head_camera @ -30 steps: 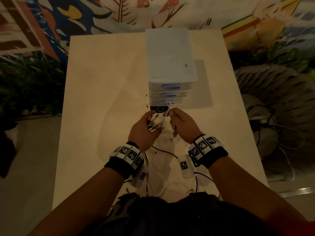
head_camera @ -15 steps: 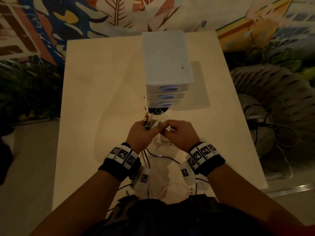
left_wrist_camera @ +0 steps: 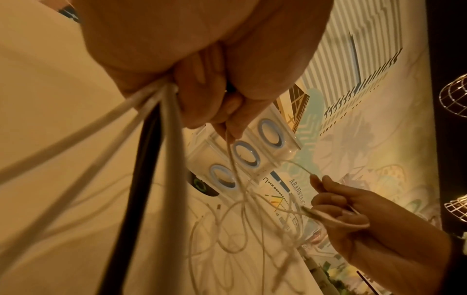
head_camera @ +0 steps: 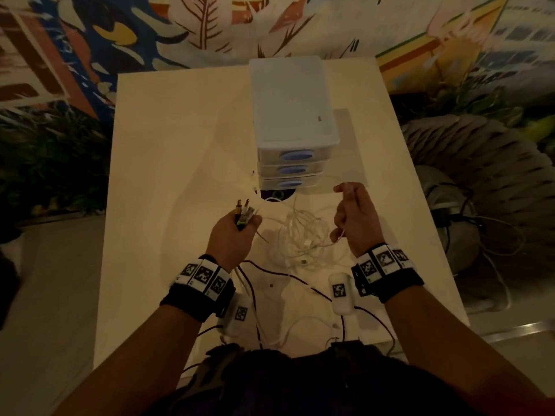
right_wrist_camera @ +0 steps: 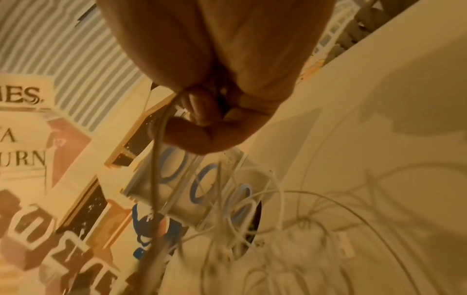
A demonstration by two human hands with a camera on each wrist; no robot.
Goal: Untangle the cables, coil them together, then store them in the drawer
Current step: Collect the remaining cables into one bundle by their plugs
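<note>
Head view: plug ends (head_camera: 244,213) gripped in curled left hand (head_camera: 232,240), cable (head_camera: 303,232) pinched by right hand (head_camera: 356,219); strand should be drawn out slowly.

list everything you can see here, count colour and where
drawer unit: one, white with three blue-handled drawers, all shut, far middle of the table
table: one, pale cream, under everything
cable ends: several, white and dark with metal plugs, bunched in the left hand
loose cables: white tangle, count unclear, lying on the table between the hands
dark wires: several thin ones, near table edge by the wrists
round sticker: one, dark with green, on the table below the drawers
mural: one, many colours, behind the table
left hand: grips the cable ends
right hand: holds one white cable, raised
wristbands: two, black with white marker tags
</note>
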